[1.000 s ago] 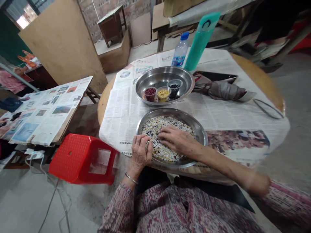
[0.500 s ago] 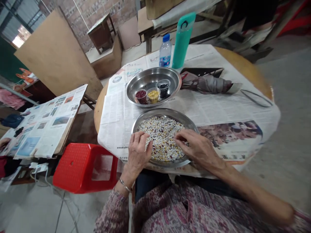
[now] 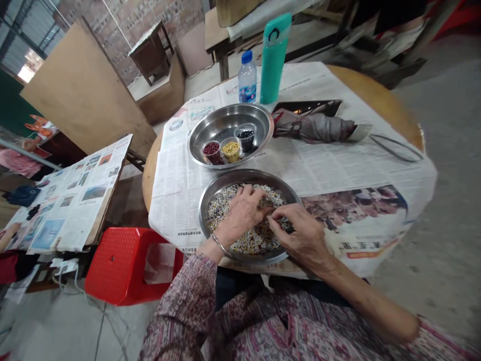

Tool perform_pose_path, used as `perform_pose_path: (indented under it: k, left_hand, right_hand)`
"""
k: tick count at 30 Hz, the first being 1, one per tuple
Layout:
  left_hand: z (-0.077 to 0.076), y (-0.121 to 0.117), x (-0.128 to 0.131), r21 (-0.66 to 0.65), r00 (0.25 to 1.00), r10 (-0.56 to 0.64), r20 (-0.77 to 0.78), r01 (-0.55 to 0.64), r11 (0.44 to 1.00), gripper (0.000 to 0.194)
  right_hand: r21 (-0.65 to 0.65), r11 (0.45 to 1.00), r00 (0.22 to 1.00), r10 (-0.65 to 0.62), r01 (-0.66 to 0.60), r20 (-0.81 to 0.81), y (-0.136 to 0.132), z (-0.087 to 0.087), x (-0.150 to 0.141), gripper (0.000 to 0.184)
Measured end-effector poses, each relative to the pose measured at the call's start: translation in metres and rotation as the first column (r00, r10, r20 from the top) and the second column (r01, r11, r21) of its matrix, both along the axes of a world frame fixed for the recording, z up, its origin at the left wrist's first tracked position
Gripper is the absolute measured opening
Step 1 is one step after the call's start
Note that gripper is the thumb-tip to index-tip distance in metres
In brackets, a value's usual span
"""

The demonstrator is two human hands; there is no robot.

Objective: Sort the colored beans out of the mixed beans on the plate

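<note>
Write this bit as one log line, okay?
left hand: over mixed grains | right hand: beside left hand | far pan: three filled cups

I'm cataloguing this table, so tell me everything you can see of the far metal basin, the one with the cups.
The far basin is round, shallow and silvery, apparently steel, shiny inside. It sits upright on the newspaper, beyond the near basin. Three clear cups stand inside toward the near side, holding dark red, yellow and black small pieces. A grey wrapped bundle lies at its right edge; whether they touch is unclear.
</note>
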State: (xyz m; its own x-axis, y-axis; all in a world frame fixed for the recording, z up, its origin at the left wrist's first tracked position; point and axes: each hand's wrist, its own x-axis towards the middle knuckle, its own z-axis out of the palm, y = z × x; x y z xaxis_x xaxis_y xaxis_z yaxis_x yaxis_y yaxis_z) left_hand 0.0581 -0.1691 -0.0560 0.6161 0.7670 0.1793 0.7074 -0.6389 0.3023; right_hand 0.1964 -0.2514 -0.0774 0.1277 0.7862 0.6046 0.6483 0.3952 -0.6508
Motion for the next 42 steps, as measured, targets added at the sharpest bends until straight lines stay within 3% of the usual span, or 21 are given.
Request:
perform_pose_path:
  k: [2, 6, 11, 15, 19, 24, 27, 30, 33, 37, 42]
  left_hand:
    - [0.003, -0.009, -0.003, -0.044, 0.993, -0.118, 0.017, 0.118, 0.992, 0.011]
    - [0.010, -0.032, -0.021, -0.058, 0.986, -0.168, 0.002, 0.168, 0.984, 0.006]
    - [0.022, -0.057, -0.046, -0.076, 0.964, -0.265, -0.024, 0.263, 0.962, 0.021]
    - [0.026, -0.057, -0.057, -0.045, 0.932, -0.343, -0.117, 0.340, 0.939, 0.014]
    - [0.024, -0.036, -0.062, 0.046, 0.952, -0.253, -0.174, 0.264, 0.963, 0.021]
    - [0.028, -0.017, -0.070, 0.172, 0.996, 0.036, -0.084, -0.021, 0.985, 0.022]
    - [0.034, -0.027, -0.076, 0.142, 0.979, 0.159, -0.125, -0.141, 0.980, 0.055]
    - [0.037, -0.044, -0.082, 0.015, 0.957, 0.147, -0.250, -0.148, 0.989, 0.077]
    - [0.033, -0.057, -0.080, -0.136, 0.962, 0.095, -0.258, -0.133, 0.982, 0.057]
    - [0.019, -0.058, -0.058, -0.275, 0.998, 0.053, -0.028, -0.058, 0.960, 0.034]
    - [0.015, -0.031, -0.019, -0.209, 0.977, 0.055, 0.208, -0.011, 0.978, 0.034]
  right_hand:
    - [-0.008, 1.000, 1.000, 0.000, 0.000, -0.016, 0.000, -0.001, 0.000, 0.011]
    - [0.026, 1.000, 1.000, 0.016, -0.016, -0.017, -0.001, -0.002, 0.001, 0.013]
    - [0.035, 0.997, 0.998, 0.061, -0.062, 0.021, -0.002, -0.001, 0.005, 0.020]
    - [0.062, 0.995, 0.996, 0.071, -0.074, 0.050, -0.001, 0.000, 0.004, 0.021]
    - [0.100, 0.994, 0.997, 0.036, -0.043, 0.073, 0.000, 0.001, 0.000, 0.011]
    - [0.129, 0.991, 0.999, 0.038, -0.043, 0.038, 0.001, -0.001, 0.001, 0.008]
    - [0.095, 0.995, 0.999, 0.035, -0.034, -0.007, 0.000, -0.003, 0.003, 0.008]
    - [0.035, 0.999, 0.999, 0.035, -0.034, -0.017, -0.001, -0.001, 0.004, 0.010]
    - [0.022, 0.999, 0.999, 0.047, -0.047, -0.012, -0.002, 0.002, 0.005, 0.010]
    - [0.040, 0.997, 0.996, 0.072, -0.070, -0.048, -0.003, 0.002, 0.005, 0.010]
    - [0.099, 0.993, 0.994, 0.075, -0.067, -0.080, -0.002, -0.005, 0.006, 0.016]
